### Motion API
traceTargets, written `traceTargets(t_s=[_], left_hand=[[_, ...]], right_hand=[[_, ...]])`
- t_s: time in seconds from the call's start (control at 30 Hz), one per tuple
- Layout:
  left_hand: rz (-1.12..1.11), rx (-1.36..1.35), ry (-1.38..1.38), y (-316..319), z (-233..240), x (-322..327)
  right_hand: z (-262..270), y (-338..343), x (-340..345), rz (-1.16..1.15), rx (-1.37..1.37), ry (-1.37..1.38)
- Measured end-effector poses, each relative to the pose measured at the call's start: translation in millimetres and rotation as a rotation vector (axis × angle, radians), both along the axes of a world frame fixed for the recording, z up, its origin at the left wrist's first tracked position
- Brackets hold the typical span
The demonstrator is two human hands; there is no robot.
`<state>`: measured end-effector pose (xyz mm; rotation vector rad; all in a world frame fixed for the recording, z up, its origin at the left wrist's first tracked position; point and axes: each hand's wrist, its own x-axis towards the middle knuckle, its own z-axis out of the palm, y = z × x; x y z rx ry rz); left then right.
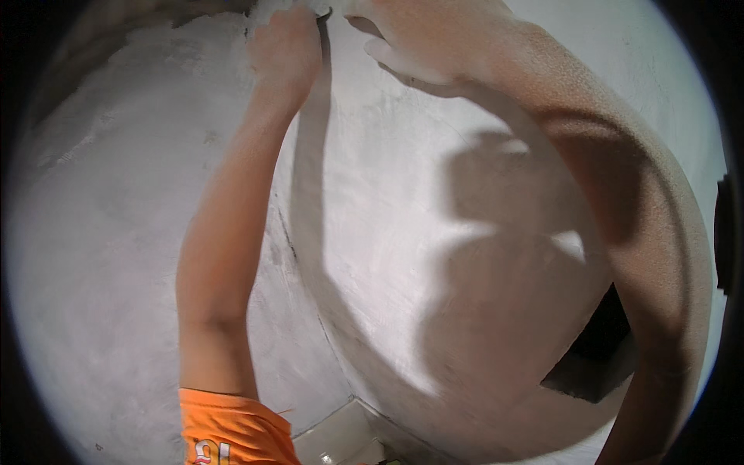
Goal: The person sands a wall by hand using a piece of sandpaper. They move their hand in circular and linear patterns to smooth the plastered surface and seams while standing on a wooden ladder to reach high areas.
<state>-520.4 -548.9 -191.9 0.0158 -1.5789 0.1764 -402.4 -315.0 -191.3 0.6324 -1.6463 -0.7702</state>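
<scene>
My left hand (285, 46) is raised at the top of the view, fingers curled, close to the corner of two grey-white plastered walls. A small dark hooked tip (325, 14) shows beside its knuckles; whether it is part of a held tool cannot be told. To the right, my right hand (430, 38) reaches up near the brighter plastered wall (383, 192), its fingers partly cut off by the upper edge. Pale dust covers this hand and forearm. Both arms cast broad shadows on the wall.
A dark rectangular opening (598, 349) sits low in the right wall. Rough darker wall surface (116, 46) borders the smooth plaster at upper left. Beneath the corner lies a pale glossy surface (337, 433). A dark object (723, 232) shows at the right rim.
</scene>
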Motion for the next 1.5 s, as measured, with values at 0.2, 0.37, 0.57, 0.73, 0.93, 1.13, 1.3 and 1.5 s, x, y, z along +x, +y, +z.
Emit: traceTargets(t_s=[0.2, 0.37, 0.57, 0.73, 0.93, 1.13, 1.3, 1.5], left_hand=[[0.019, 0.068, -0.076, -35.1, -0.2, 9.5], [-0.081, 0.108, -0.043, -44.9, -19.5, 1.8], [-0.263, 0.017, 0.061, -60.2, -18.9, -11.5], [-0.250, 0.189, -0.051, -30.4, -29.5, -1.0], [-0.210, 0.066, 0.039, -68.5, -16.2, -33.8], [-0.186, 0.017, -0.176, -114.9, 21.0, -26.5], [-0.309, -0.134, -0.197, -130.6, 0.1, -18.5], [-0.590, 0.005, 0.072, -133.5, 14.4, -67.7]], right_hand=[[3.2, -16.7, 1.5, 0.214, 0.003, 0.025], [1.4, -30.0, -4.4, 0.181, -0.009, 0.025], [-9.9, -30.2, -22.4, 0.235, -0.035, 0.002], [-21.6, -21.7, -19.0, 0.226, -0.049, 0.029], [-15.2, -38.7, -16.9, 0.200, 0.007, -0.005], [8.5, -54.8, -24.1, 0.232, -0.024, 0.029], [-8.6, -70.5, -41.8, 0.335, 0.048, -0.040], [-17.2, -56.3, -42.7, 0.320, 0.066, -0.149]])
